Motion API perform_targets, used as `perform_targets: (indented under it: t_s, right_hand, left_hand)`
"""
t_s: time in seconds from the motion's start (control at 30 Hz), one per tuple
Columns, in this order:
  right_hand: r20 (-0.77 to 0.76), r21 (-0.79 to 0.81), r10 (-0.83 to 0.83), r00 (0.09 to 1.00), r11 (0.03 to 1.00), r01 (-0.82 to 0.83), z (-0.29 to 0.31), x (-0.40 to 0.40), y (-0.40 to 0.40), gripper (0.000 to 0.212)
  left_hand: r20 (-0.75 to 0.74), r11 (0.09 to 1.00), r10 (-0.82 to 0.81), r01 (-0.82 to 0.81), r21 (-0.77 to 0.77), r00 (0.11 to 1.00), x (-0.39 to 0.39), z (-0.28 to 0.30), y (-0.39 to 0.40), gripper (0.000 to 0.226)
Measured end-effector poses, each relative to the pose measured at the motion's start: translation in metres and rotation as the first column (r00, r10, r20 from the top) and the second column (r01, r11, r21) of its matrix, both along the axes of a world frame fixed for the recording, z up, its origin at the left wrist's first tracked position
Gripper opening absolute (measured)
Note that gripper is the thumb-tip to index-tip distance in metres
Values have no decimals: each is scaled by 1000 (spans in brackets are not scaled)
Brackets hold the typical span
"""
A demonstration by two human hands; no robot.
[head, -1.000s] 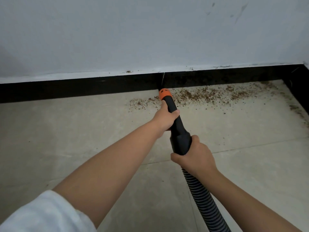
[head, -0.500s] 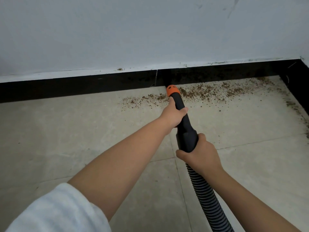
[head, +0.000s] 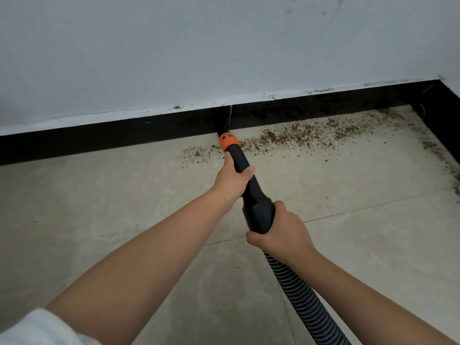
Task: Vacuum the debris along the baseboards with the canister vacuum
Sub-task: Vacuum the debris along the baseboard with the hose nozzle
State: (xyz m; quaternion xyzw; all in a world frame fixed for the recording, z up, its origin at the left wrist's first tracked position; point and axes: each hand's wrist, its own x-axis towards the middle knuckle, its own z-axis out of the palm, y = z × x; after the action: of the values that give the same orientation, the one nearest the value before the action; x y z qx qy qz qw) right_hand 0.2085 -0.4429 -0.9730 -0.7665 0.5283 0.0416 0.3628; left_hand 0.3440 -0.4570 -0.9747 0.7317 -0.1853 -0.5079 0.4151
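A black vacuum wand (head: 251,190) with an orange collar (head: 228,141) points at the black baseboard (head: 124,138), its dark tip against the baseboard's foot. My left hand (head: 230,181) grips the wand just below the collar. My right hand (head: 282,232) grips the thick black cuff where the ribbed hose (head: 306,302) joins. Brown debris (head: 298,136) lies in a band along the baseboard, mostly to the right of the tip, with a thinner patch (head: 196,154) to its left.
A white wall (head: 199,51) rises above the baseboard. At the right a second baseboard (head: 443,113) forms a corner, with more crumbs (head: 429,145) beside it. The floor is pale tile (head: 99,207) with grout lines. The canister is out of view.
The wand tip has pushed forward from the debris patch up to the foot of the baseboard. Both hands moved with it, keeping their grips.
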Motion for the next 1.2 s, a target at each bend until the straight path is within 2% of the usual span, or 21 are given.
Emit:
perform_targets:
  t_s: [0.63, 0.83, 1.2]
  right_hand:
    - [1, 23, 200, 980, 980, -200, 12, 43, 21, 50]
    - [0, -34, 252, 968, 967, -251, 22, 43, 36, 51]
    - [-32, -13, 310, 950, 950, -311, 17, 29, 67, 49]
  left_hand:
    - [-31, 978, 190, -192, -82, 981, 45, 4, 52, 74]
    - [-40, 969, 195, -199, -148, 980, 49, 9, 74, 72]
    - [-139, 986, 125, -138, -89, 982, 43, 0, 107, 74]
